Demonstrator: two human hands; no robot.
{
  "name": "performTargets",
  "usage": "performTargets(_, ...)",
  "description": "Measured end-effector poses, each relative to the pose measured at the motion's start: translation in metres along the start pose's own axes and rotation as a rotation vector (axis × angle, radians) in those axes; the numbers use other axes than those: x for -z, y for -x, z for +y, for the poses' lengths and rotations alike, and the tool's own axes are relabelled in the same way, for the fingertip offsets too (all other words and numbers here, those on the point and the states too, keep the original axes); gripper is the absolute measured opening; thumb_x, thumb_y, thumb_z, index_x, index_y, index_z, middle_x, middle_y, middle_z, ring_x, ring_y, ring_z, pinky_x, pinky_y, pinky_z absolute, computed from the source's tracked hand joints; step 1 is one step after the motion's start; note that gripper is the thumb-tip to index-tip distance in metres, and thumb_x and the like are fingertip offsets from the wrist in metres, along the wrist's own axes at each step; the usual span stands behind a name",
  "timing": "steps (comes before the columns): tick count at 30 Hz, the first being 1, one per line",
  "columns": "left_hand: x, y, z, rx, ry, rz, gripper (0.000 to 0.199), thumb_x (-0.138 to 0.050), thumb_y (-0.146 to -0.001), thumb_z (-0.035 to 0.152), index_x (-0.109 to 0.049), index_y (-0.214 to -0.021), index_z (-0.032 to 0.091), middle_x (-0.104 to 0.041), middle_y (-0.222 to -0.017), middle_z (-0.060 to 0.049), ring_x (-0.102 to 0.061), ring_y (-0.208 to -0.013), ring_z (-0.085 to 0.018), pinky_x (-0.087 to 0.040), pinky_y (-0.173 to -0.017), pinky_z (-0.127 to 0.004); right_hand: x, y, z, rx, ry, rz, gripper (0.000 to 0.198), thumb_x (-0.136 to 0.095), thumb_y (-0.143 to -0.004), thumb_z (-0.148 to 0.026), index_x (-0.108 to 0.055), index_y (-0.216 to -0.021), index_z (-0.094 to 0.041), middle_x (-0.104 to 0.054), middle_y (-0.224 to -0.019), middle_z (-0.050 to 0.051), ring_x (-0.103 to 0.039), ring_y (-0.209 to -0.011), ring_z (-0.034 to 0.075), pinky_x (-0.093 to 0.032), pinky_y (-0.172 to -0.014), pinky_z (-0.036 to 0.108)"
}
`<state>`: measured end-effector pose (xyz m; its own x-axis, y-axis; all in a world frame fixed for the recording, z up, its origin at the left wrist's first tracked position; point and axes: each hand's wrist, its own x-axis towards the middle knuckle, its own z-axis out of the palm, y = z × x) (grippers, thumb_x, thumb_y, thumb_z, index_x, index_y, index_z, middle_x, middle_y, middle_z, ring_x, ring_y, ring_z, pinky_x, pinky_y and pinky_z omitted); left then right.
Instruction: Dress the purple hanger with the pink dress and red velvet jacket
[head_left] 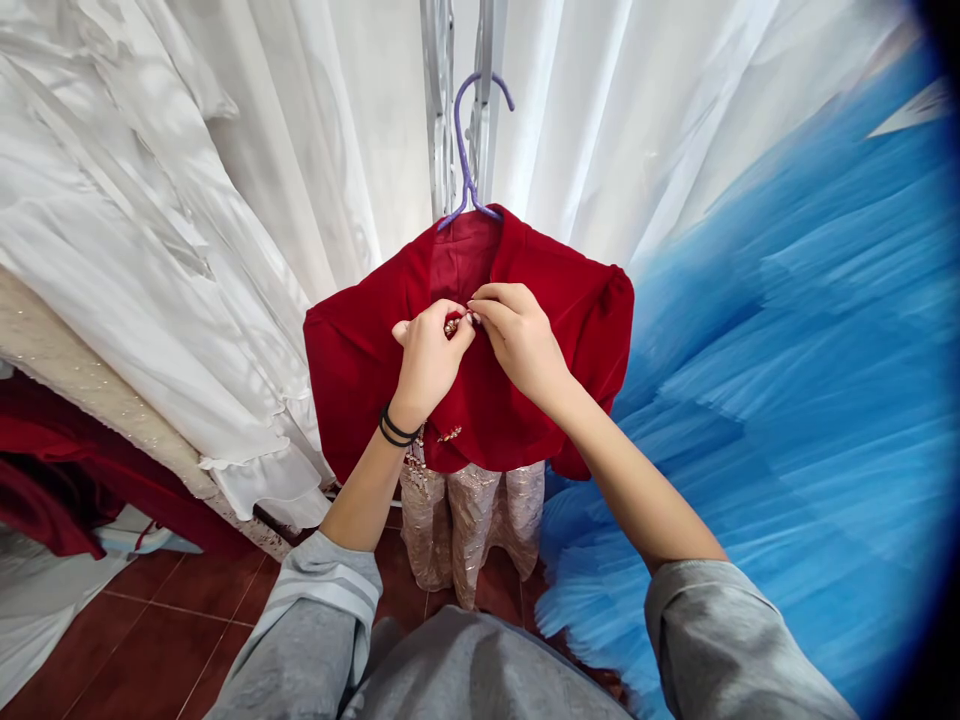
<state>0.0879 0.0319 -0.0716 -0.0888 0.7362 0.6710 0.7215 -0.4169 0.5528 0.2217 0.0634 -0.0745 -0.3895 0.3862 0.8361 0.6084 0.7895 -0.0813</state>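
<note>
A short red velvet jacket [487,410] hangs on a purple hanger [466,150] in front of me. At its front edges, my left hand [433,362] is closed in a pinch on a small gold beaded ornament [451,326]. My right hand [523,338] meets it there, thumb and fingertips pinched at the ornament's right end. The fingers hide most of the ornament and the cloth behind it. Lower on the jacket sits another beaded piece [450,434], and a beaded tassel [416,455] dangles just beyond my left wrist.
Below the jacket hangs a shiny pinkish-gold skirt [469,530]. White garments [172,270] crowd the left, with dark red cloth [45,450] lower down. Blue tulle [787,400] fills the right. A metal rack [484,120] holds the hanger above red floor tiles [150,650].
</note>
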Motion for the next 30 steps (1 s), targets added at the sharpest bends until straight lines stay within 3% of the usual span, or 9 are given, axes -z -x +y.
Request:
performTargets(11, -0.001, 0.000, 0.000, 0.006, -0.024, -0.042, 0.015, -0.051, -0.092, 0.027, -0.062, -0.084, 0.020, -0.070, -0.083, 0.001, -0.060, -0.075, -0.015, -0.031, -0.090, -0.035, -0.005, -0.001, -0.005, -0.054, 0.080, 0.008, 0.033, -0.034, -0.097, -0.015, -0.066, -0.093, -0.013, -0.066, -0.104, 0.015, -0.053, -0.093, 0.024, -0.048, -0.087, 0.040)
performTargets(19, 0.004, -0.004, -0.004, 0.008, 0.005, -0.134, 0.012, -0.051, -0.091, 0.024, -0.062, -0.090, 0.021, -0.071, -0.087, 0.002, -0.061, -0.078, -0.014, -0.031, -0.092, -0.034, 0.000, -0.001, 0.003, -0.019, -0.106, 0.013, 0.027, -0.039, -0.096, -0.018, -0.066, -0.095, -0.018, -0.065, -0.106, 0.010, -0.056, -0.099, 0.022, -0.050, -0.090, 0.038)
performTargets(30, -0.001, -0.003, -0.006, 0.001, 0.000, -0.092, 0.013, -0.051, -0.091, 0.026, -0.063, -0.089, 0.021, -0.071, -0.084, 0.002, -0.061, -0.077, -0.015, -0.032, -0.089, -0.034, 0.008, -0.006, -0.003, -0.008, -0.012, -0.090, 0.030, -0.037, -0.096, -0.014, -0.066, -0.088, -0.017, -0.065, -0.099, 0.012, -0.053, -0.098, 0.024, -0.048, -0.091, 0.040)
